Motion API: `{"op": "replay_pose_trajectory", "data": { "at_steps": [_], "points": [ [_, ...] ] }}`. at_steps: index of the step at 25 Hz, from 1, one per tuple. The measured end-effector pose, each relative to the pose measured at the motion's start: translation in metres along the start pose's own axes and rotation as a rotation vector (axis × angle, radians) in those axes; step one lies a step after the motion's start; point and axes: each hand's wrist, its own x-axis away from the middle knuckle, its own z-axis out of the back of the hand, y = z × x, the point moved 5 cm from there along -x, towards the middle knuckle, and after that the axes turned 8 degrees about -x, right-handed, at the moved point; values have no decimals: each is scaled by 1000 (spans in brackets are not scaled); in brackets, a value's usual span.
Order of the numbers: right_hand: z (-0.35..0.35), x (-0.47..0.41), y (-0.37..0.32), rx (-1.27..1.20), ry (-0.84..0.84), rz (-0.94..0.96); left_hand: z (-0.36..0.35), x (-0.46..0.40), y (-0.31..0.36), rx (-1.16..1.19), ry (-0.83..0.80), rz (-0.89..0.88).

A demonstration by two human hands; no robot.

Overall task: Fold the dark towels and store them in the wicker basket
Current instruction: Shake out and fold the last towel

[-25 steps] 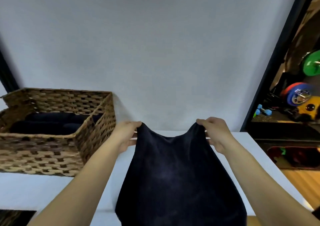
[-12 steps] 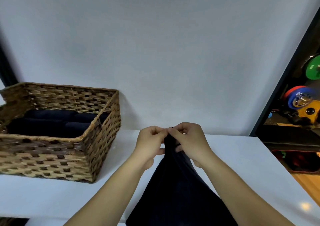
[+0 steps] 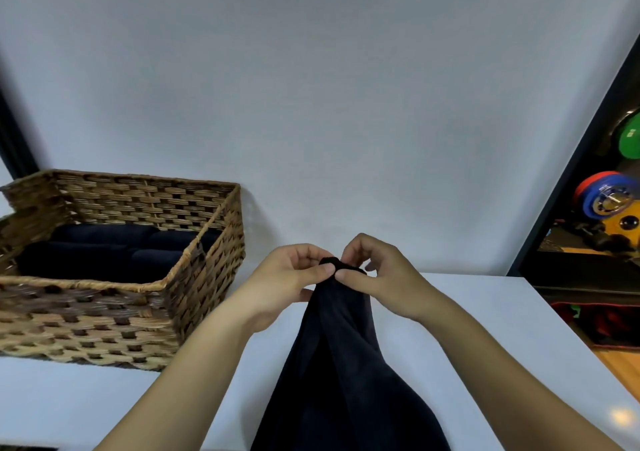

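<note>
Pinching one dark towel [image 3: 346, 364] top, left hand [image 3: 287, 281] and right hand [image 3: 381, 277] thumb-to-thumb above table [image 3: 485, 329].

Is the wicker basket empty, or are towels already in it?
Not empty: the wicker basket holds dark folded towels.

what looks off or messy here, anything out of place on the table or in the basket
Nothing stands out. The wicker basket sits upright on the white table with dark towels lying tidily inside. The left hand and right hand pinch the top corners of a dark towel together.
</note>
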Motion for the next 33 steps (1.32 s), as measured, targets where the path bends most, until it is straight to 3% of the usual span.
{"op": "replay_pose_trajectory", "data": {
  "at_steps": [5,11,15,20,24,29,33],
  "points": [
    [1,-10,4,132,-225,-70,7,2,23,-101,-66,-63],
    [2,-11,-14,-48,-311,-50,18,5,42,-130,-81,-117],
    [9,-11,-21,59,-338,-35,25,10,53,-157,-63,-151],
    [34,-6,-13,494,-254,-219,36,17,71,-246,27,-207],
    [50,-5,-18,686,-122,-27,46,26,84,-328,136,-255],
    [67,5,-42,384,82,75,54,34,98,-377,330,-342],
    [63,15,-45,368,52,111,57,37,101,-364,383,-366]
  ]
}}
